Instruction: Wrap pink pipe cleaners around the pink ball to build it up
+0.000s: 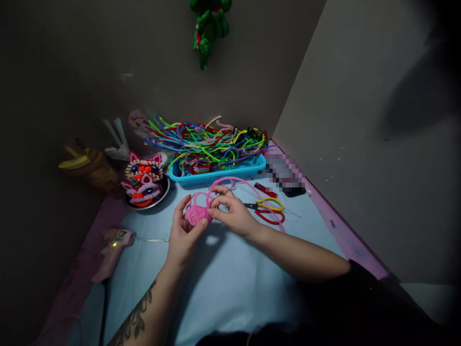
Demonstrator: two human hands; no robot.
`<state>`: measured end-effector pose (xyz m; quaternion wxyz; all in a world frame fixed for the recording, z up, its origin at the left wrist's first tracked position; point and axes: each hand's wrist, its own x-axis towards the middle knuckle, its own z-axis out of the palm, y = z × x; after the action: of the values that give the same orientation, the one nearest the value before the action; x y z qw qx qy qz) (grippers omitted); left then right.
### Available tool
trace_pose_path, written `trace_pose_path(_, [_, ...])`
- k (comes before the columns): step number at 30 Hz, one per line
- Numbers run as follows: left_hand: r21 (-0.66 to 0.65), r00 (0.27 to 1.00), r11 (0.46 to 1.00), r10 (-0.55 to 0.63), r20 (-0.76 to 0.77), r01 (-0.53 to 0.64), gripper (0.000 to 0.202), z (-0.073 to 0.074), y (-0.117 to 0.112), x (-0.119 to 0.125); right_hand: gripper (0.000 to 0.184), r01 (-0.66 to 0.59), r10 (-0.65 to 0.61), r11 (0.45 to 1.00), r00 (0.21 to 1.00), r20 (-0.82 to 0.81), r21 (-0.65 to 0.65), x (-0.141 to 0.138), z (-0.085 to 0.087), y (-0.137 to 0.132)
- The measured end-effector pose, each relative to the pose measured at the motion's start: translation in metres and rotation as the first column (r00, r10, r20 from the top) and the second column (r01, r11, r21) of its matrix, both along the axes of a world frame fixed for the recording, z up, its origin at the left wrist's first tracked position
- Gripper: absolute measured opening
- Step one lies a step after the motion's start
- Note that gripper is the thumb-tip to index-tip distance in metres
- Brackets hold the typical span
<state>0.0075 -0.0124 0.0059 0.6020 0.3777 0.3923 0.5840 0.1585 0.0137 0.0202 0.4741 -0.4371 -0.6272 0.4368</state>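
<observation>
My left hand [184,234] pinches a small pink coiled pipe-cleaner piece [197,214] above the light blue table [230,283]. My right hand [232,211] meets it from the right, fingers closed on the long pink pipe cleaner [237,181], which loops up and back behind both hands. The two hands touch at the pink coil.
A blue tray [219,174] heaped with several coloured pipe cleaners stands at the back. A pipe-cleaner lion head [143,181] sits on a plate at back left. Scissors [268,211] lie right of my hands. A pink glue gun [112,250] with a green light lies at left. Walls close in behind and right.
</observation>
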Motion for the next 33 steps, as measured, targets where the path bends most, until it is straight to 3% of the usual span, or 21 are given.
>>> trace_pose_path(8, [-0.044,0.996,0.996,-0.085,-0.04,0.083,0.079,0.0,0.002,-0.004,0.02,-0.007,0.003,0.998,0.998,-0.061,-0.066,0.004,0.0,0.006])
trace_pose_path(14, [-0.143,0.991,0.981,-0.135,-0.003,0.133,0.087,0.001,0.003,-0.003,0.031,-0.175,0.165,0.975,0.983,-0.081,-0.136,0.009,-0.003,0.016])
trace_pose_path(17, [-0.19,0.988,0.971,-0.151,-0.008,0.147,0.081,0.005,0.005,-0.005,0.037,-0.191,0.175,0.966,0.979,-0.106,-0.175,0.008,-0.003,0.017])
trace_pose_path(20, [-0.205,0.998,0.977,-0.057,-0.009,0.054,0.071,0.007,0.009,-0.008,0.037,-0.106,0.075,0.979,0.982,-0.175,-0.176,0.005,-0.006,0.017])
trace_pose_path(24, [-0.123,0.963,0.959,0.24,-0.126,-0.255,0.054,0.006,0.009,-0.008,0.036,0.115,-0.183,0.971,0.923,-0.338,-0.212,0.0,-0.017,0.021])
trace_pose_path(26, [-0.103,0.955,0.965,0.217,-0.201,-0.24,0.055,0.006,0.005,-0.004,0.035,0.189,-0.264,0.956,0.888,-0.377,-0.224,-0.003,-0.022,0.022])
trace_pose_path(29, [-0.147,0.977,0.982,0.085,-0.197,-0.115,0.079,0.005,-0.002,0.005,0.033,0.247,-0.308,0.947,0.88,-0.36,-0.206,-0.008,-0.025,0.018])
trace_pose_path(33, [-0.154,0.987,0.977,0.133,-0.085,-0.145,0.087,0.001,-0.005,0.01,0.034,0.181,-0.241,0.96,0.923,-0.299,-0.214,-0.014,-0.024,0.007])
